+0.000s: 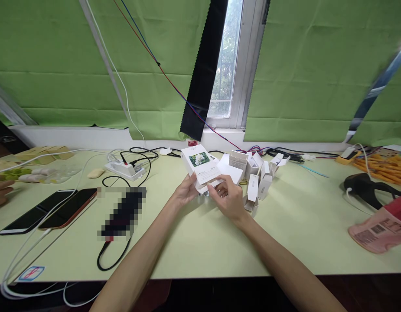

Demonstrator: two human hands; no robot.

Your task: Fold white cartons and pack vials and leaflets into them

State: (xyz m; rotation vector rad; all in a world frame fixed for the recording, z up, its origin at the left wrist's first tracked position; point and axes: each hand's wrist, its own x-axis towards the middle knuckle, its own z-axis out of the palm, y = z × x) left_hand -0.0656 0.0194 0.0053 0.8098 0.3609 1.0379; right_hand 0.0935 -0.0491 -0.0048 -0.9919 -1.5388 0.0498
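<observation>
A white cardboard box (203, 171) with a white flower on a green picture is held up off the table, tilted. My left hand (185, 190) is closed around its lower left side, thumb on the front. At the lower end, my right hand (229, 198) has its fingers bent in a pinch on the box's end flap. Part of the right fingers' grip is hidden. Just behind and right of that hand lie a white carton piece (229, 170) and several small white boxes (264, 184), some with open flaps. Small shiny items under the held box are too hidden to name.
A power strip (125, 169) with cables lies left of the hands. Phones (70, 209) rest on the left side of the table (200, 255). At the far left edge another person's hand (1, 191) shows. A pink pouch (379, 227) and black goggles (366, 189) are at right.
</observation>
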